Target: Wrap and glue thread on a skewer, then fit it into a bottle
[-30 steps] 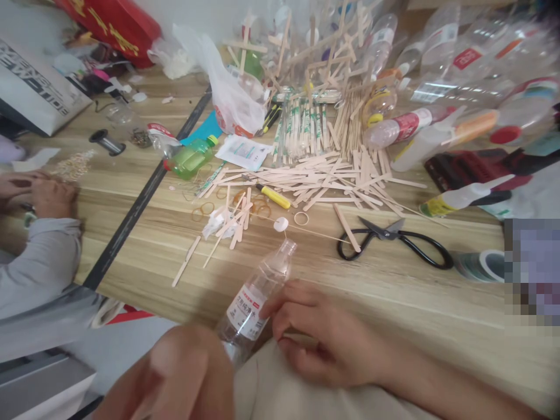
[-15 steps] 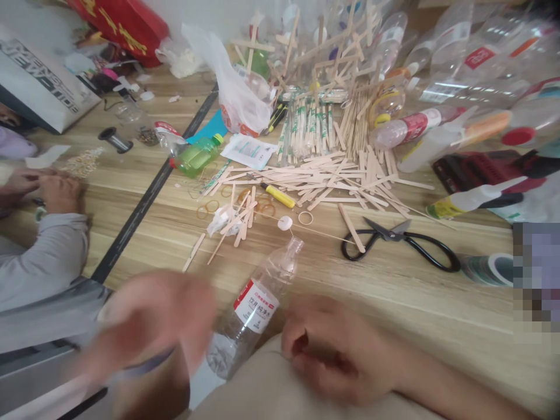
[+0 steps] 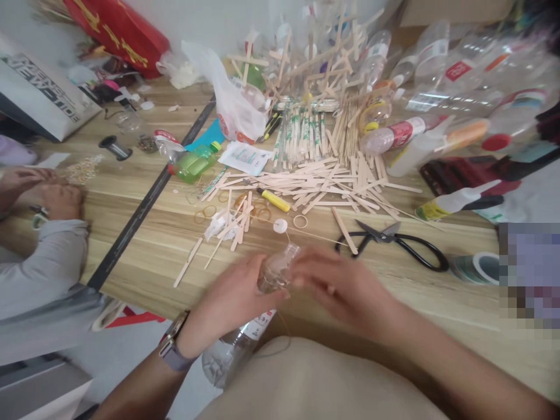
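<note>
A clear plastic bottle (image 3: 259, 326) with a red and white label leans up from my lap, its neck towards the table. My left hand (image 3: 242, 294), with a watch on the wrist, is wrapped round its upper part. Close to the neck is my right hand (image 3: 345, 289), blurred, its fingers bent in; what they hold, if anything, is hidden. Just beyond the bottle mouth lies a white bottle cap (image 3: 280, 226), with a thin line running between them. A thin dark loop (image 3: 286, 344) hangs below my hands.
Black-handled scissors (image 3: 387, 236), a roll of tape (image 3: 479, 268) and a yellow-handled tool (image 3: 275, 199) lie on the table. Loose wooden sticks (image 3: 324, 181) are heaped behind, with several bottles (image 3: 398, 134) at the right. A co-worker's hands (image 3: 63, 201) are at the left.
My left hand has swung in from the left and closed round the bottle. My right hand has moved up to its neck. The view has shifted slightly.
</note>
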A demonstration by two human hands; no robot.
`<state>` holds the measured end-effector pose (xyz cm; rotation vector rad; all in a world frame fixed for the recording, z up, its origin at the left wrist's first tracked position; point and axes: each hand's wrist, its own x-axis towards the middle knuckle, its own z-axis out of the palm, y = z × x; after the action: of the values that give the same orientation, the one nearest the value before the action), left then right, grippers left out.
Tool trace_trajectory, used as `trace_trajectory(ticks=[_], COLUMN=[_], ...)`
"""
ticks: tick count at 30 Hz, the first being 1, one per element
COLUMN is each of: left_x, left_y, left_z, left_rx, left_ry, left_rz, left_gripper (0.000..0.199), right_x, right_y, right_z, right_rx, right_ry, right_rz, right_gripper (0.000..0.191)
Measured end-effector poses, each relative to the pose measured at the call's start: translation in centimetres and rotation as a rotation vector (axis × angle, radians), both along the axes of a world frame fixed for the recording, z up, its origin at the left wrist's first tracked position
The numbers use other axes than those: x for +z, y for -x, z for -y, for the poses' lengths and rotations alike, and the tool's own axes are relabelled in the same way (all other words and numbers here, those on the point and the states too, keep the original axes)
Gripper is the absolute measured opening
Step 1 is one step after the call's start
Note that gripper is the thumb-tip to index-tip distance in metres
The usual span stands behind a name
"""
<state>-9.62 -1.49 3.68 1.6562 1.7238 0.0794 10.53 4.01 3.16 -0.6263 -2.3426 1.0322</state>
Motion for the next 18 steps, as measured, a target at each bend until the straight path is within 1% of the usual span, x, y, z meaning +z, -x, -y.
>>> trace_trajectory(ticks=[1,2,3,4,6,8,9,12,15,16,18], left_x=[0.1,0.1,0.2,0.2,0.3,0.4,0.4,0.8,1.2,1.3,1.5], left_y=[0.0,-0.1,-0.1,-0.1,-0.1,0.2,0.3,0.8,1.1,1.0,0.9], left_z=[0.0,-0.1,-0.1,0.0,0.1,0.2,0.3,0.5,0.6,0.5,0.5], left_rx=[0.001,0.007,0.014,0.020,0.034,0.055,0.069,0.113,0.136,0.141,0.145], left_ry=[-0.007,-0.014,-0.018,-0.019,-0.019,-0.023,-0.023,0.008,0.069,0.083,0.097], left_rz=[-0.003,-0.009,-0.010,-0.007,0.019,0.069,0.100,0.192,0.306,0.345,0.407], left_gripper=[0.038,0.036,0.035,0.035,0.035,0.037,0.039,0.050,0.062,0.064,0.068], right_x=[-0.3,-0.8,-1.2,-1.7,-2.4,-2.6,-2.4,-0.8,1.4,2.0,2.9], right_y=[-0.2,-0.2,-0.1,0.1,1.0,1.9,2.3,2.5,1.5,0.9,-0.2], right_z=[-1.3,-2.5,-3.7,-4.7,-6.1,-6.7,-6.8,-6.6,-6.5,-6.4,-6.3], right_rx=[-0.175,-0.328,-0.388,-0.386,-0.322,-0.254,-0.233,-0.228,-0.269,-0.289,-0.340], right_ry=[-0.055,-0.103,-0.105,-0.098,-0.087,-0.081,-0.080,-0.067,-0.036,-0.007,0.114], right_rz=[0.126,0.300,0.486,0.540,0.587,0.595,0.599,0.584,0.527,0.486,0.346], right_gripper=[0.024,0.025,0.025,0.025,0.027,0.021,0.018,0.021,0.017,0.015,0.014])
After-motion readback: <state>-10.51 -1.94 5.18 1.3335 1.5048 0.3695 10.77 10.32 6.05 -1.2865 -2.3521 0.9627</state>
